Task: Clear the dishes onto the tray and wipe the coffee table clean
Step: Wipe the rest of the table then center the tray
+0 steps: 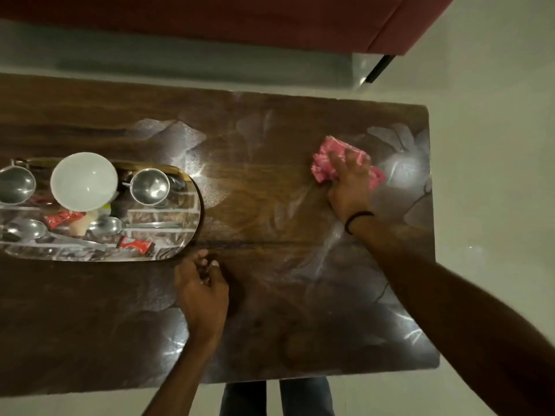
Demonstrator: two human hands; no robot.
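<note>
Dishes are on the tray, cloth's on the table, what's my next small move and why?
Probably draw the pink cloth under your right hand toward the near edge: streaks show across the table there, and the tray is already loaded.

No legible text, even on red sachets (64,219)

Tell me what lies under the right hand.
A crumpled pink cloth lies under the right hand, on the table. Its middle is covered by the hand.
</note>
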